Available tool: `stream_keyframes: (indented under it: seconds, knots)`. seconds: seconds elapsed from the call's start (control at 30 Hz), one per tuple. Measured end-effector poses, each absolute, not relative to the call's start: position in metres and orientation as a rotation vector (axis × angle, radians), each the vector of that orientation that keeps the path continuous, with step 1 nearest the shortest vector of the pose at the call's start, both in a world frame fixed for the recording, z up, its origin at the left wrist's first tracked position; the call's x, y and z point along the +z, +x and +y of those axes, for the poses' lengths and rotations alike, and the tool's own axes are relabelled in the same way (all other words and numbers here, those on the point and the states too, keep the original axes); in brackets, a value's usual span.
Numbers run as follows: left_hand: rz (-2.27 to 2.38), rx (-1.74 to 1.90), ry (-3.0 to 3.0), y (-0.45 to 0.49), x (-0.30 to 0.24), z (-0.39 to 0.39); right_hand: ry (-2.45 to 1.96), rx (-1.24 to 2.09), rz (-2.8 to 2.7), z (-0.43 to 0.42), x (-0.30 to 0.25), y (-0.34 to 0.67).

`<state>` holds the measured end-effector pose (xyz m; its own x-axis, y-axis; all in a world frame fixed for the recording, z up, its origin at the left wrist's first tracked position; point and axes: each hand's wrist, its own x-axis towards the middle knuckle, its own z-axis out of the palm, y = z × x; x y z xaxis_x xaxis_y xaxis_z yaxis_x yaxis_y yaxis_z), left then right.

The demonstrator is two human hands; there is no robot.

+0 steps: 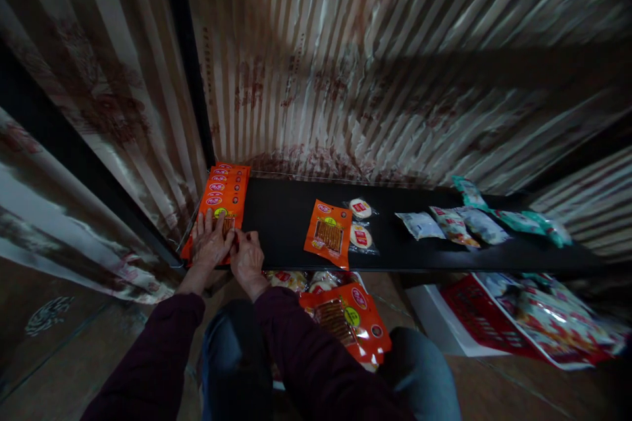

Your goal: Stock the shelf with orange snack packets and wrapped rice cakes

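Note:
A row of overlapping orange snack packets (228, 185) lies at the left end of the black shelf (279, 217). My left hand (210, 243) rests on the front packet with its fingers stretched out over it. Close beside it, my right hand (248, 258) is closed, its thumb and fingertips at the right edge of the same packet; the fingertips partly hide what they grip. Farther right lies another orange snack packet (326, 235), with its brown sticks showing through a window. Two round, clear-wrapped snacks (361, 237) are next to it.
Several small white and green packets (419, 225) lie toward the shelf's right end. Below, a large orange packet (353, 319) sits over wrapped snacks between my knees. A red and white box (486, 316) of packets stands lower right. Dark posts (185, 46) and striped curtains surround the shelf.

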<state>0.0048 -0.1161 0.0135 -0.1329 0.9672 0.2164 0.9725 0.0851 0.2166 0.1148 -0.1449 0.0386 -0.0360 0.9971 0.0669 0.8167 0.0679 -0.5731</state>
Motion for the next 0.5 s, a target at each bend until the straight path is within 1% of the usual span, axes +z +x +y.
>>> stream_keyframes:
  seconds: [0.17,0.33,0.5]
  knots:
    - [-2.313,-0.497,-2.05,0.006,0.015,-0.117,-1.782,0.544,-1.975,-0.146,0.038,0.118]
    - [-2.313,-0.485,-2.052,0.008,0.018,-0.119,-1.589,0.657,-2.022,-0.154,0.033,0.135]
    - [-2.305,-0.451,-2.072,0.009,0.021,-0.12,-1.444,0.702,-1.955,-0.18,0.028,0.162]
